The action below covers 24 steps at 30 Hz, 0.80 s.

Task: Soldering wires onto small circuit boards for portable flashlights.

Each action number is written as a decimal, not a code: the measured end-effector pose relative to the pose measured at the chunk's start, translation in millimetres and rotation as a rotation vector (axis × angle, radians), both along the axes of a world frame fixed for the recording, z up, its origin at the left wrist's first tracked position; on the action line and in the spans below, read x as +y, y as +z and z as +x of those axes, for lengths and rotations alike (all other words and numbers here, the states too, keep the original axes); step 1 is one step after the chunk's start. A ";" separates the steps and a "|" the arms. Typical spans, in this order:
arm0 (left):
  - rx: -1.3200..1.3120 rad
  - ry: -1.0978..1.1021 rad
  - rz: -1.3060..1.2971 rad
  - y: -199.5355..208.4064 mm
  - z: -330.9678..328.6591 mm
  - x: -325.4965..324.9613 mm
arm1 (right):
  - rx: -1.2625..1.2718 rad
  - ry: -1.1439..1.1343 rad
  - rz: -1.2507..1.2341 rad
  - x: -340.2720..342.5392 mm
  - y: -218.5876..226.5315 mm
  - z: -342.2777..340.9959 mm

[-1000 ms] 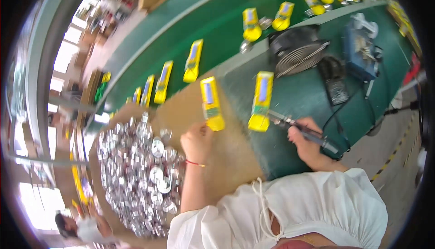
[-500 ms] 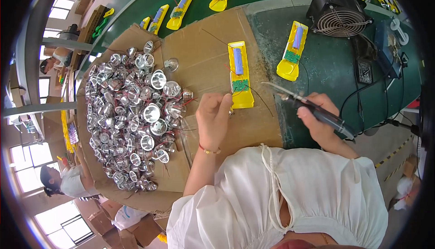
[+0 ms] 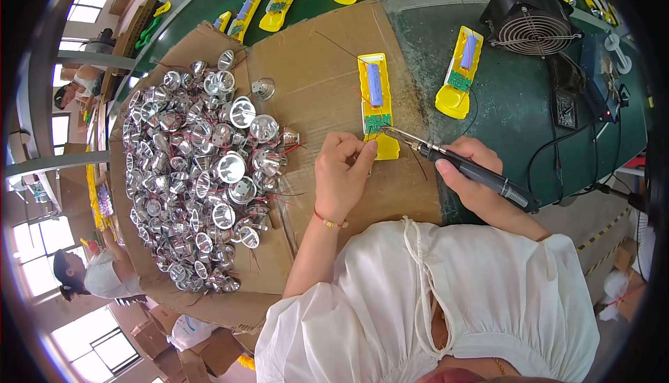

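Note:
In front of me on the cardboard lies a yellow plastic housing (image 3: 389, 150) with a blue cylindrical battery (image 3: 375, 85) and a green circuit board (image 3: 376, 122). My right hand (image 3: 479, 191) grips a soldering iron (image 3: 498, 183) by its black handle. The iron's tip is at the lower part of the board, touching it or just above. My left hand (image 3: 341, 174) is closed in a pinch at the housing's near left edge. Thin wires show by its fingertips, but what it holds is hidden. A dark wire trails from the board to the right.
Many silver reflector cups (image 3: 231, 168) with red wires fill a cardboard tray (image 3: 198, 305) at left. A second yellow housing (image 3: 453, 102) lies at right, near a black fan (image 3: 535, 31) and a blue box (image 3: 592, 69) with cables. More housings line the far green bench.
My right hand has brought the soldering iron leftward, its tip now at the circuit board. My left hand has shifted slightly right, still pinched. The whole view has shifted a little.

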State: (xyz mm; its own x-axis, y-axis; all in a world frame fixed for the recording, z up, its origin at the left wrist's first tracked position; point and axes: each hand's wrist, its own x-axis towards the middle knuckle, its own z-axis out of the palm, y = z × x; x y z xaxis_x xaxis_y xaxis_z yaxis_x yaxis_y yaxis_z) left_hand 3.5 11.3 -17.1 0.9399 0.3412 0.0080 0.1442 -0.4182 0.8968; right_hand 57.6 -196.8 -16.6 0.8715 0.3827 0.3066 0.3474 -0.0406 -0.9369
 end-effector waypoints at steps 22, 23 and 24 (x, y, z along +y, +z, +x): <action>0.056 -0.023 0.006 0.5 1.9 3.1 | 0.032 -0.012 -0.024 -0.4 0.4 -2.4; 0.054 -0.028 0.007 0.6 1.6 3.5 | 0.032 0.001 -0.023 -0.3 -1.0 -2.2; 0.053 -0.029 0.008 1.3 2.0 3.5 | 0.032 0.000 -0.022 -0.4 -1.2 -2.3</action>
